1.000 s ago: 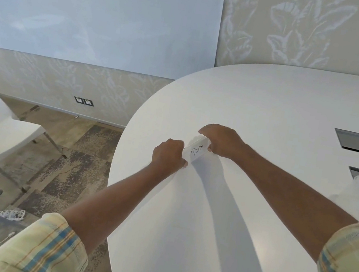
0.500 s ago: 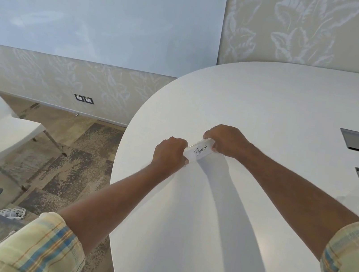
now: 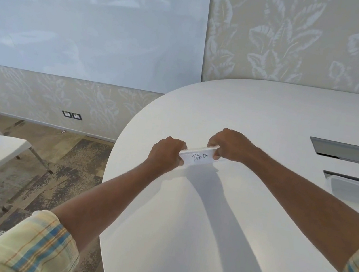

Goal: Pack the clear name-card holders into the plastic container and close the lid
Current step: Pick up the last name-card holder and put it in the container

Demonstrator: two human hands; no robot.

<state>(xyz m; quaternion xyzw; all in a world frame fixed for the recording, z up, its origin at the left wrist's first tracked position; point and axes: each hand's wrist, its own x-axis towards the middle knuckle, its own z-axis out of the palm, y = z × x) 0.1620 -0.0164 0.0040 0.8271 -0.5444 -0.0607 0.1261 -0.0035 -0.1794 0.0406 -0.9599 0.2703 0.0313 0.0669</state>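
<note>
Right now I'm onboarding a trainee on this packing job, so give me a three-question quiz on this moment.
1. True or false: both hands grip the name-card holder.
2. What word is written on its card?
3. Where is the plastic container? A) at the right edge of the view B) on the chair C) on the floor

Key: 1 true: left hand and right hand each hold an end. 2 PANDA. 3 A, on the table.

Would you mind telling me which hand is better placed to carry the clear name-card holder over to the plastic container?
Right. Both hands grip the clear name-card holder, but the translucent plastic container sits beside the right hand, far from the left hand.
</note>
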